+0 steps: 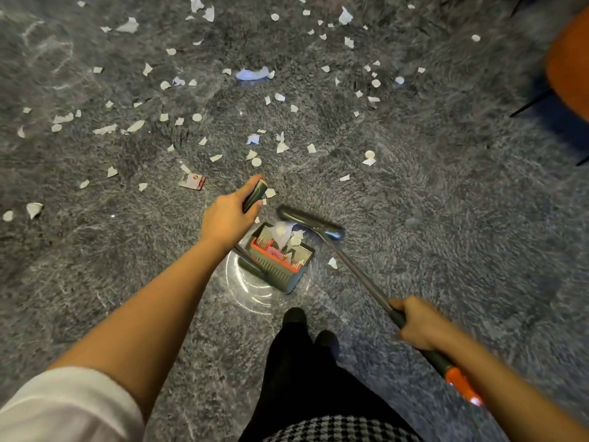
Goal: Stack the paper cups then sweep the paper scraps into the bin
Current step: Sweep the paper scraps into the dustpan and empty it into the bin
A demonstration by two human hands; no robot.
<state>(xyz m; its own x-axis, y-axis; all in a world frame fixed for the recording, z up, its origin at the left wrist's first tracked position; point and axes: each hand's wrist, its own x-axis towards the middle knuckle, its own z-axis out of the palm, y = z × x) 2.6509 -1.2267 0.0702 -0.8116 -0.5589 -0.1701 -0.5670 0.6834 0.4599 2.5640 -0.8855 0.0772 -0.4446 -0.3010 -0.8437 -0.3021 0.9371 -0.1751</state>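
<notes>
- Closest in, a white sleeve [63, 406] is filling the bottom-left corner, and a checked skirt [334, 429] with black legs [296, 355] is showing beside it.
- Now the left hand [228, 218]: its fingers are curling tightly round the dark handle [255, 194] of the dustpan [277, 269], arm stretching forward.
- And the right hand [420, 323] is clenching round the broom [360, 272], on the dark part of its shaft just above the orange end [460, 386].
- That dustpan is sitting on the grey floor [462, 224] below the left hand, its open mouth facing away from the person, an orange comb [275, 253] running across it.
- Just beyond that mouth the broom head [310, 222] is lying crosswise; whether it is touching the rim is too blurred to tell.
- Several paper scraps [283, 232] are lying inside the pan, and one is lying just right of it beside the shaft.
- Many more are lying scattered over the floor ahead, well apart from each other.
- Left of the handle a small reddish card [192, 181] is lying flat.
- Far right, an orange chair [567, 68] is peeking in.
</notes>
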